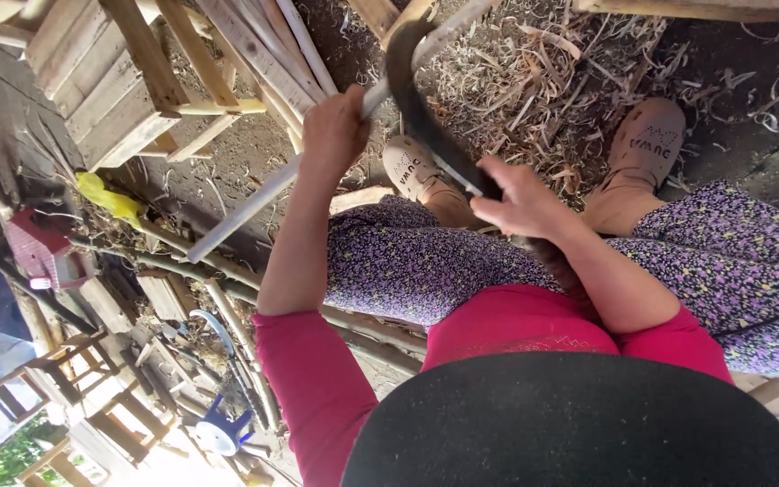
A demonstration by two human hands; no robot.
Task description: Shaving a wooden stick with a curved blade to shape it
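Stick (245, 209): pale, peeled, long — left hand (334, 131) fingers clamped on it.
Blade (416, 99): dark, curved — right hand (520, 198) fingers grip its handle.

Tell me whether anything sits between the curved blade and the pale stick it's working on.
Nothing visible does. The curved blade crosses the pale stick just past the left hand that grips the stick, while the right hand holds the blade's lower end.

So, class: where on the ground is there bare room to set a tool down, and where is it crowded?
Bare dirt lies between the wooden crate and the left shoe. Another patch lies right of the right shoe. Shavings crowd the ground above the shoes; sticks and stools clutter the lower left.
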